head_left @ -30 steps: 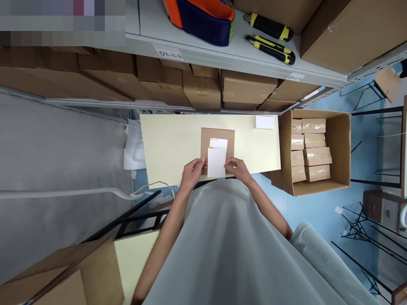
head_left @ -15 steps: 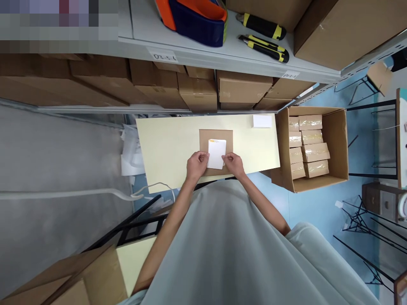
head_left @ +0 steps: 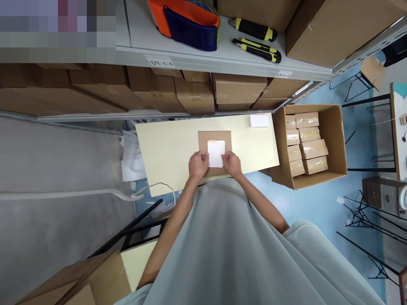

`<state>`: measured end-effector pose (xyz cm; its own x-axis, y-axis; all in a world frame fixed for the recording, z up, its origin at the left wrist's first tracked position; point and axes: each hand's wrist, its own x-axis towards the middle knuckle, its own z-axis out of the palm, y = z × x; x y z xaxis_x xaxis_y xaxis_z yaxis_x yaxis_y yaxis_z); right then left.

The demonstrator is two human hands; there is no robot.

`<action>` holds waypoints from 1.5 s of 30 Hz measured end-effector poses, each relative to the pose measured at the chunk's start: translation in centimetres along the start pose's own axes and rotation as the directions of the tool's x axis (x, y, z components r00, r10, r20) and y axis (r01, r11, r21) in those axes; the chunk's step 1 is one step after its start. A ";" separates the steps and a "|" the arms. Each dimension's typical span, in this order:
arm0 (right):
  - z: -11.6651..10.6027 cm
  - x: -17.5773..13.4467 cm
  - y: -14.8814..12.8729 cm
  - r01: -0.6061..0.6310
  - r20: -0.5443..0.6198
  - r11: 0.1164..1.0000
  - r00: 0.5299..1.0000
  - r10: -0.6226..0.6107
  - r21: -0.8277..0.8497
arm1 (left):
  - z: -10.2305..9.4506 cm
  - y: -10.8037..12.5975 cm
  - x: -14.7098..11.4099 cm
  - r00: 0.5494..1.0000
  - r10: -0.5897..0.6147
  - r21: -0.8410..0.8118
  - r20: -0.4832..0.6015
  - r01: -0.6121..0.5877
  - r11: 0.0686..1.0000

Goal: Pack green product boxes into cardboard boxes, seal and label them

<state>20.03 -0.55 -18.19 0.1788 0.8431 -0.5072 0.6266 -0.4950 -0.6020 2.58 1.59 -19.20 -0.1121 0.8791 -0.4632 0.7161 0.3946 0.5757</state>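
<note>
A small white card [head_left: 216, 153] with a faint orange mark along its top edge lies over a flat brown cardboard piece [head_left: 226, 135]. My left hand [head_left: 199, 164] is closed, its thumb and fingertips pinching the card's left edge. At the opposite edge, my right hand [head_left: 232, 164] pinches it the same way. Beneath everything is the pale yellow tabletop [head_left: 168, 156]. Whether the card is one sheet or a thin stack, I cannot tell.
A white box-like item [head_left: 259, 121] sits at the table's back right. Beside the table stands an open carton [head_left: 333, 144] of taped brown boxes. The shelf [head_left: 190, 57] above holds a tape dispenser [head_left: 193, 31] and two utility knives [head_left: 256, 31]. A white cable [head_left: 121, 195] hangs left.
The camera view has shifted slightly. Both hands keep their pinch on the card's edges, with the fingers curled a little more; the card lies almost where it was.
</note>
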 end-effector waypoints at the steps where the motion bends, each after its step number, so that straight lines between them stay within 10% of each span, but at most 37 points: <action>1: 0.0 0.0 0.0 0.001 0.004 1.000 1.000 -0.001 -0.001 | 0.0 0.0 0.1 1.000 -0.005 -0.001 0.003 0.005 1.000; 45: -0.4 0.3 -1.4 -0.029 0.027 0.970 0.999 0.037 -0.239 | -0.4 1.4 0.3 0.995 -0.096 0.100 0.038 0.092 0.991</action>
<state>19.49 0.46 -17.19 0.1808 0.8184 -0.5455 0.7846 -0.4545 -0.4218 3.24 2.55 -18.29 -0.1540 0.8260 -0.5421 0.7678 0.4454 0.4605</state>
